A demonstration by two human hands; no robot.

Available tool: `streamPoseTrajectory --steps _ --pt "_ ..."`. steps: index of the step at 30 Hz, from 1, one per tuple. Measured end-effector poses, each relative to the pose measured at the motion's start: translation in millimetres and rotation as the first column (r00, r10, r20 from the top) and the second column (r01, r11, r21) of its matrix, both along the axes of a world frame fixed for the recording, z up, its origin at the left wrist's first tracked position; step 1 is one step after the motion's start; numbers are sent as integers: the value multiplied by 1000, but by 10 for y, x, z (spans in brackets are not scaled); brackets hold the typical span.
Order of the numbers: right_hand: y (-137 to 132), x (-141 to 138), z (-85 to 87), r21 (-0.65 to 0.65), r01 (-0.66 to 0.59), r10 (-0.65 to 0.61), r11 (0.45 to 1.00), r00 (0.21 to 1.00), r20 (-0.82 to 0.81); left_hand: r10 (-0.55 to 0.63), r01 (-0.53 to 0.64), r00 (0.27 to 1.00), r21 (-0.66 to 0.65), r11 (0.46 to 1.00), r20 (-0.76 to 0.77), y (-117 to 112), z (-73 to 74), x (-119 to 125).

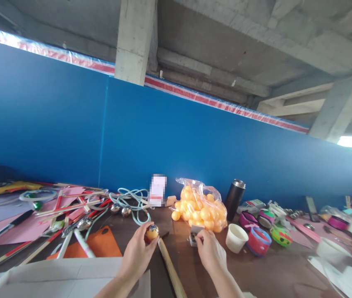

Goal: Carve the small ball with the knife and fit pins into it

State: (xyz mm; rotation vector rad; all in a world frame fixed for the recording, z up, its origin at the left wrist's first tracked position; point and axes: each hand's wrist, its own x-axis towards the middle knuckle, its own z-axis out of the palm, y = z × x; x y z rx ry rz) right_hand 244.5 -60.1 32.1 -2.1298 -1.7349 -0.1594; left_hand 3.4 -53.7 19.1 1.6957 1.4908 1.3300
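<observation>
My left hand [137,250] is closed around a small ball [152,232], held between thumb and fingers. Its top is shiny silver and its lower part looks orange. Above the table, my right hand [211,250] has its fingertips pinched together at the edge of a small grey open box [193,239]. What those fingertips hold, if anything, is too small to make out. A clear plastic bag [216,194] full of orange balls [205,214] stands just behind the box. Between my hands lies a wooden stick or handle [171,269], its far end near my left fingers.
Right of the bag are a black flask [235,199], a white paper cup [236,238] and colourful small containers [258,241]. Light-blue cord [135,196], metal balls [126,211], and an orange sheet [103,244] lie left. A blue partition [176,136] rises behind the table.
</observation>
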Motion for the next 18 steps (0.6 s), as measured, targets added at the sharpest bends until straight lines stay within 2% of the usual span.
streamPoseTrajectory --steps 10,18 --pt "26 31 3 29 -2 3 1000 999 -48 3 -3 1000 0 1000 -13 -9 -11 2" --pt "51 92 11 110 -54 77 992 974 -211 -11 11 999 0 1000 -34 -8 -11 -2"
